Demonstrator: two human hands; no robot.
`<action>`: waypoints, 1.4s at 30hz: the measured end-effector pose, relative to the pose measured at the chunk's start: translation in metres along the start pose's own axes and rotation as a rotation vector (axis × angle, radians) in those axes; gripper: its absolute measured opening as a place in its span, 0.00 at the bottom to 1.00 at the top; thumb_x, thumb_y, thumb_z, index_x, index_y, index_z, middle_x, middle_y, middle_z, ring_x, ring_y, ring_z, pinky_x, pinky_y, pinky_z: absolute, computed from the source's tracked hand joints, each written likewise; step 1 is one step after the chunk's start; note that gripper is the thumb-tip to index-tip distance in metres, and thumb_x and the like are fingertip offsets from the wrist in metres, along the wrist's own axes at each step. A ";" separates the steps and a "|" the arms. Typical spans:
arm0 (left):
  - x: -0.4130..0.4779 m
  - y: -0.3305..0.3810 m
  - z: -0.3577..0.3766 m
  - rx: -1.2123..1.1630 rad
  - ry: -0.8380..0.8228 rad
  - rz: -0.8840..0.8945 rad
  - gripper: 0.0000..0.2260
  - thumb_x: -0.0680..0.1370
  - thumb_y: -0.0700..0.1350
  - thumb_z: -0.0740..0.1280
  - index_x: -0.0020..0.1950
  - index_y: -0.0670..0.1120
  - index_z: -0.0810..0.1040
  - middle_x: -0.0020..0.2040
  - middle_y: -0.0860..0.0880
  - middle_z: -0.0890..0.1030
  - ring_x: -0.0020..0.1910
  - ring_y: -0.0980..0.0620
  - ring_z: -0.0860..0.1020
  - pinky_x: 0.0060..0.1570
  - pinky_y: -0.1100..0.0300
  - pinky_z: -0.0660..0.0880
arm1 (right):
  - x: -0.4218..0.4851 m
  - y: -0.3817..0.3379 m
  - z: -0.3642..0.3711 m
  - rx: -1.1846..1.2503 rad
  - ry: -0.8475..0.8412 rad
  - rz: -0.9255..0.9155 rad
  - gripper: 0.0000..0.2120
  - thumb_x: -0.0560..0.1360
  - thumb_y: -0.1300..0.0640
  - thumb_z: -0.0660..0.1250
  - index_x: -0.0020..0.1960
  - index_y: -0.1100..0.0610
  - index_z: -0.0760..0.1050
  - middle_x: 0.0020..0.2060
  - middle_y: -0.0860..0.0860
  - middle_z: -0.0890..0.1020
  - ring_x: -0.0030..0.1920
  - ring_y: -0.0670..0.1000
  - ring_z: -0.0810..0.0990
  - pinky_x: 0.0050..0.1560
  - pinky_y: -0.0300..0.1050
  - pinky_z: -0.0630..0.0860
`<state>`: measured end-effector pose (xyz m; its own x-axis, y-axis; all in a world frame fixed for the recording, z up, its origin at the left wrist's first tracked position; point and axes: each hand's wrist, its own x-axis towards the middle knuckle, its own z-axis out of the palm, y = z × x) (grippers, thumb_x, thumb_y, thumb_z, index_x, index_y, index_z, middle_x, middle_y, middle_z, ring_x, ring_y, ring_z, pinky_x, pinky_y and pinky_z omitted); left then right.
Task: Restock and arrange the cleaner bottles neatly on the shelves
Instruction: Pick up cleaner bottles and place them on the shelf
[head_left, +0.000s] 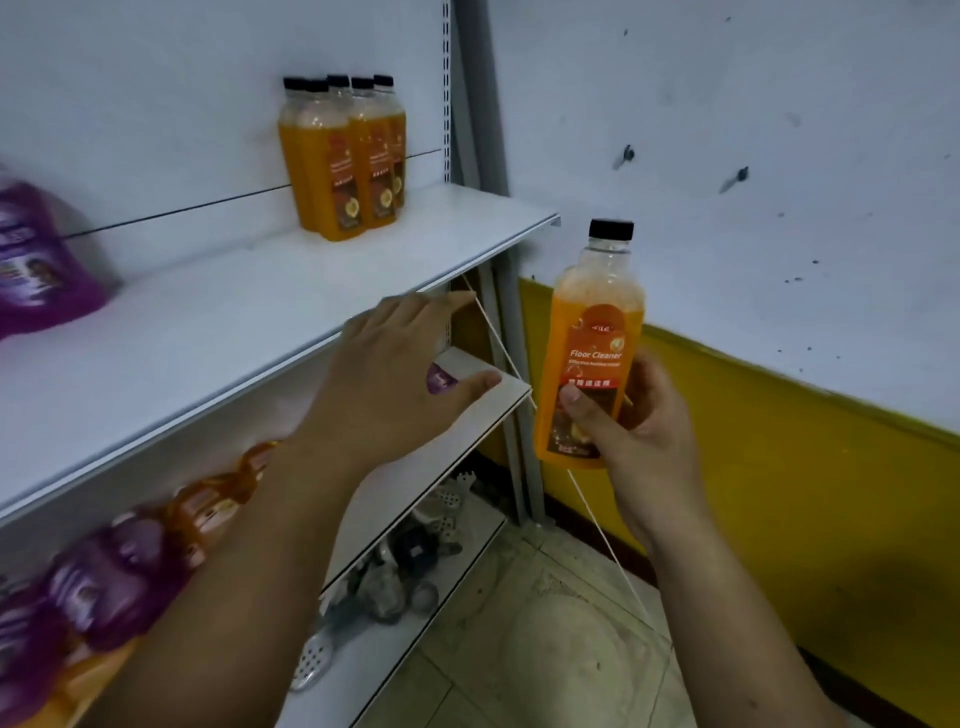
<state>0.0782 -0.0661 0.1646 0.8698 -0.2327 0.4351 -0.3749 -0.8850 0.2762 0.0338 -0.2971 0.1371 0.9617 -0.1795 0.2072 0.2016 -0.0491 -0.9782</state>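
Floor cleaner bottle (589, 353): orange liquid, black cap, label facing the camera. It is held upright in the right hand (639, 415), thumb across the lower label and fingers wrapped behind the lower half. The low grip leaves the neck and cap free, which I judge suits setting it down base-first. The bottle is in the air off the right end of the shelving, cap about level with the corner of the upper shelf (260, 322). It touches no shelf.

Left hand (395, 374): holds nothing. The fingers are straight and spread, palm down, in front of the upper shelf's front edge, with the thumb tip over the middle shelf (467, 358). Contact with either shelf cannot be told. The held bottle is just to the right of this hand, apart from it.

Orange group (348, 156): five like bottles, upright, packed tight at the back right of the upper shelf. I judge this the destination, since bare shelf shows in front of the group.

Purple bottle (36, 260): blurred, far left on the same shelf, well apart from the orange group. Mixed bottles (130, 561), purple and orange, sit blurred on the middle shelf. A white cord (498, 343) runs diagonally behind the held bottle.
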 end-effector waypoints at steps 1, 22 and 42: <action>0.015 0.001 0.008 0.006 0.018 -0.015 0.36 0.77 0.72 0.61 0.80 0.56 0.65 0.76 0.51 0.73 0.75 0.48 0.70 0.73 0.46 0.65 | 0.020 0.006 -0.006 -0.007 -0.020 -0.002 0.34 0.67 0.43 0.78 0.71 0.44 0.73 0.64 0.44 0.83 0.64 0.47 0.82 0.61 0.57 0.83; 0.210 -0.063 0.087 0.237 0.058 -0.401 0.34 0.78 0.73 0.59 0.81 0.60 0.64 0.79 0.55 0.70 0.77 0.51 0.67 0.75 0.45 0.64 | 0.350 0.039 0.041 -0.064 -0.395 -0.154 0.30 0.70 0.42 0.78 0.69 0.47 0.75 0.60 0.44 0.84 0.60 0.44 0.84 0.63 0.55 0.82; 0.233 -0.092 0.094 0.313 0.082 -0.833 0.28 0.81 0.71 0.54 0.76 0.58 0.70 0.71 0.56 0.77 0.68 0.52 0.75 0.67 0.48 0.72 | 0.513 0.034 0.208 -0.028 -0.787 -0.261 0.22 0.76 0.52 0.78 0.67 0.47 0.75 0.59 0.41 0.83 0.61 0.43 0.81 0.65 0.56 0.80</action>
<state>0.3456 -0.0763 0.1598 0.7909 0.5536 0.2608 0.4834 -0.8265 0.2886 0.5723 -0.1864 0.2080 0.7354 0.5810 0.3487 0.4416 -0.0206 -0.8970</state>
